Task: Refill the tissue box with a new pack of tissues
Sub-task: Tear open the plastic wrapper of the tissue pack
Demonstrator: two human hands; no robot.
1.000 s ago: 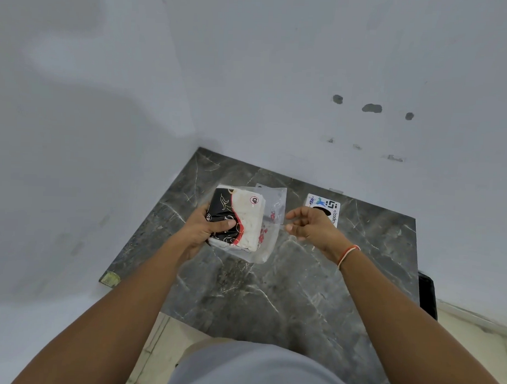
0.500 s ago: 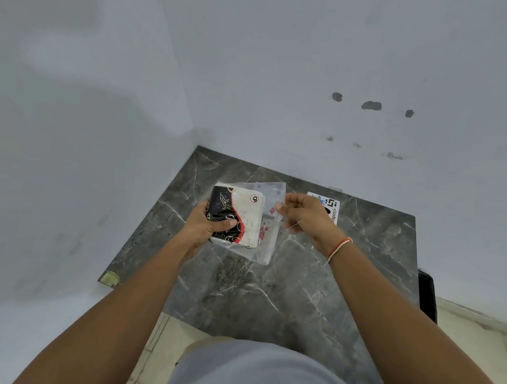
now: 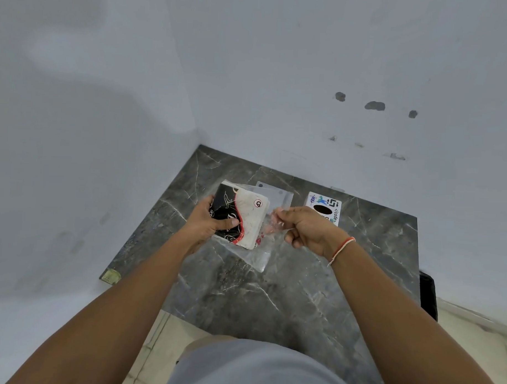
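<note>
My left hand grips a pack of tissues printed black, white and red, held a little above the dark marble table. The pack sits partly inside a clear plastic wrapper that sticks out to its right and below. My right hand pinches the wrapper's right edge between curled fingers. The white tissue box, with a dark oval slot and coloured print on top, stands on the table behind my right hand, which hides its near part.
The table stands in a corner between two pale walls. A black object shows past the table's right edge. Light floor tiles lie below the table's near edge.
My right hand has closed on the wrapper's right edge and pulled slightly right and down. The tissue box top shows more. My left hand keeps its grip on the pack.
</note>
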